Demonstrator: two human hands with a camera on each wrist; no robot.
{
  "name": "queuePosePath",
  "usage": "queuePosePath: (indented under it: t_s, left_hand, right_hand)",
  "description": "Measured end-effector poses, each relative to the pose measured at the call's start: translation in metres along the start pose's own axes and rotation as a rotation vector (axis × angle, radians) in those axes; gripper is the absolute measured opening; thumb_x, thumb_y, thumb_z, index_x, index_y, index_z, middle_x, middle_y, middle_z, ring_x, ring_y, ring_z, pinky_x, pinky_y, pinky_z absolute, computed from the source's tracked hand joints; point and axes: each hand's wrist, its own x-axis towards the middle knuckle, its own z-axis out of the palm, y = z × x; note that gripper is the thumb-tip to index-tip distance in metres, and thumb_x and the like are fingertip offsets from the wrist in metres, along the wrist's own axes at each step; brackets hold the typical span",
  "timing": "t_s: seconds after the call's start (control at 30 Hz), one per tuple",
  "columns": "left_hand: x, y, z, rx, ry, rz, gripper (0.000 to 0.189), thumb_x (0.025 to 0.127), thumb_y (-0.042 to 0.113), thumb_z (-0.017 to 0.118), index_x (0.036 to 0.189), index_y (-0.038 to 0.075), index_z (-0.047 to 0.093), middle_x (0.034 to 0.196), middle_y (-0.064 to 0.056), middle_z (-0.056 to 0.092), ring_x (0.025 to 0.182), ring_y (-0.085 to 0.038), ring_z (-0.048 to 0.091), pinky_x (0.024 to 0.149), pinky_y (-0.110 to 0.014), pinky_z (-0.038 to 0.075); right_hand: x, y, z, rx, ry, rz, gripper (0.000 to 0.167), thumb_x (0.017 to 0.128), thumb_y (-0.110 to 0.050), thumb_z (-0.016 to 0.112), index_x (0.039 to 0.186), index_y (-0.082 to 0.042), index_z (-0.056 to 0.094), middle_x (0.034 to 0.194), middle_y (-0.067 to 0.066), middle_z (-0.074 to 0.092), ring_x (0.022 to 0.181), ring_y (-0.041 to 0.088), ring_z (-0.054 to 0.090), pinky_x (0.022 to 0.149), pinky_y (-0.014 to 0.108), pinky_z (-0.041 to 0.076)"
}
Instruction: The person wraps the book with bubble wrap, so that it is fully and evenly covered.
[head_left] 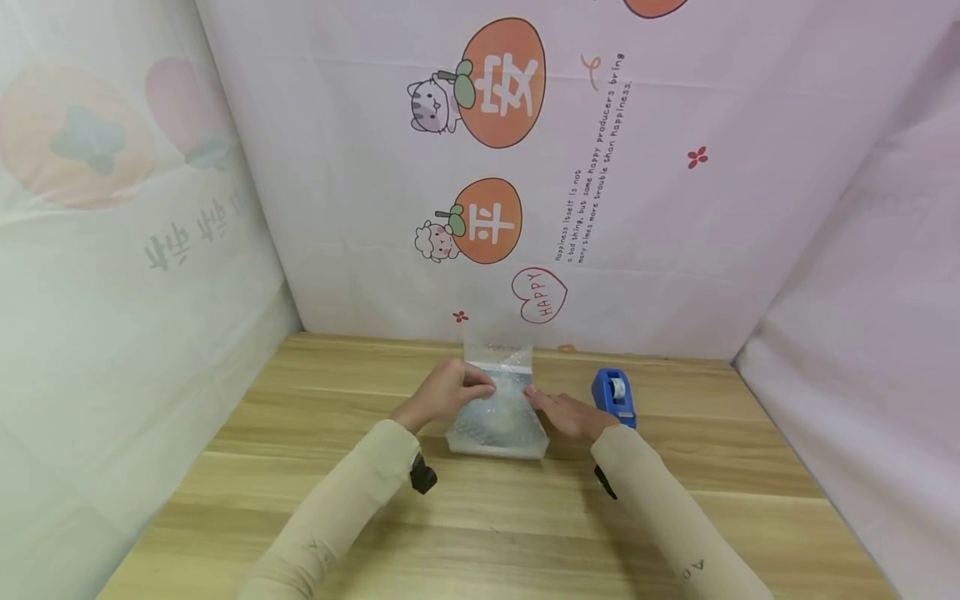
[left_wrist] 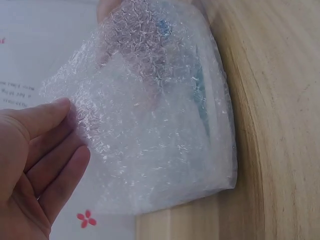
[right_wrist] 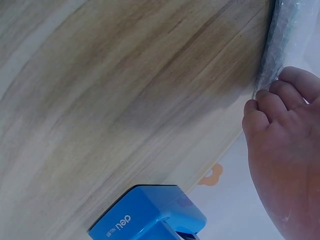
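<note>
Bubble wrap (left_wrist: pixel 145 150) is pinched by left fingers (left_wrist: pixel 47 115), touched by right fingers (right_wrist: pixel 287 93), grip unclear; wrapping seems underway; folding is probably required next.

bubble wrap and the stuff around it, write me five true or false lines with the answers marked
1. The bubble wrap is on a wooden table. True.
2. The tape dispenser is red. False: it is blue.
3. The left hand and right hand are both at the bubble wrap. True.
4. The right hand grips the tape dispenser. False: it touches the bubble wrap.
5. In the head view, the tape dispenser is right of the bubble wrap. True.
</note>
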Motion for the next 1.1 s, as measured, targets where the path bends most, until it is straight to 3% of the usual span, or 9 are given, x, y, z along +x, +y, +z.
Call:
queuePosePath:
  t_s: [0.27, 0.6, 0.9, 1.1]
  left_hand:
    - [0.006, -0.016, 0.009, -0.031, 0.030, -0.065, 0.019, 0.102, 0.018, 0.072, 0.108, 0.004, 0.083, 0.102, -0.003, 0.083, 0.093, -0.012, 0.077, 0.087, -0.035, 0.064]
    - [0.010, -0.039, 0.021, 0.007, 0.064, -0.024, 0.014, 0.100, 0.012, 0.073, 0.102, 0.003, 0.083, 0.100, -0.006, 0.083, 0.093, -0.016, 0.078, 0.088, -0.033, 0.064]
    - [0.010, -0.051, 0.029, 0.008, 0.087, -0.038, 0.011, 0.099, 0.011, 0.073, 0.098, 0.006, 0.083, 0.100, -0.007, 0.082, 0.092, -0.017, 0.077, 0.089, -0.032, 0.064]
    - [0.012, -0.051, 0.033, 0.032, 0.097, -0.080, 0.010, 0.099, 0.010, 0.073, 0.098, 0.006, 0.083, 0.101, -0.008, 0.082, 0.095, -0.020, 0.077, 0.091, -0.037, 0.063]
  right_hand:
    - [0.000, 0.000, -0.002, 0.010, -0.001, 0.002, 0.083, 0.106, -0.074, 0.010, 0.166, -0.023, 0.035, 0.173, 0.011, 0.033, 0.163, 0.042, 0.019, 0.130, 0.070, 0.010]
    - [0.001, -0.001, -0.003, -0.005, -0.003, 0.005, 0.088, 0.104, -0.078, 0.010, 0.165, -0.022, 0.038, 0.173, 0.011, 0.033, 0.163, 0.043, 0.019, 0.131, 0.070, 0.011]
    - [0.002, -0.004, -0.004, -0.031, -0.008, 0.004, 0.076, 0.109, -0.067, 0.013, 0.163, -0.022, 0.041, 0.174, 0.016, 0.029, 0.162, 0.047, 0.020, 0.130, 0.070, 0.013]
    - [0.000, -0.007, -0.004, -0.033, 0.005, 0.057, 0.093, 0.102, -0.080, 0.017, 0.165, -0.015, 0.037, 0.171, 0.025, 0.030, 0.159, 0.051, 0.026, 0.128, 0.070, 0.021]
